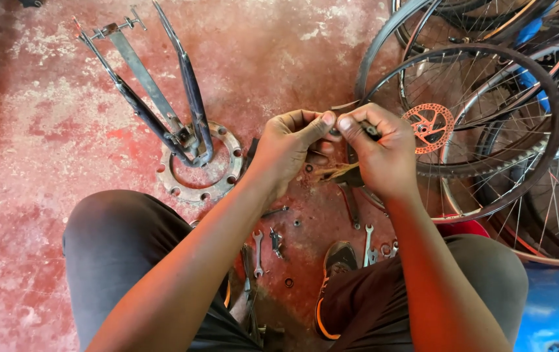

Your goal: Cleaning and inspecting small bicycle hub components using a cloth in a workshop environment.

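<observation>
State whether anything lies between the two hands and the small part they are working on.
Nothing visible does. The left hand and right hand already meet on the small part, pinched between the thumb tips. The wrenches and wheels lie apart from it.

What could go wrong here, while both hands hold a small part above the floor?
The small part is pinched only by fingertips of the left hand and right hand; it might slip and get lost among the nuts and wrenches on the floor. The stacked wheels lean close and might slide against the right hand.
</observation>
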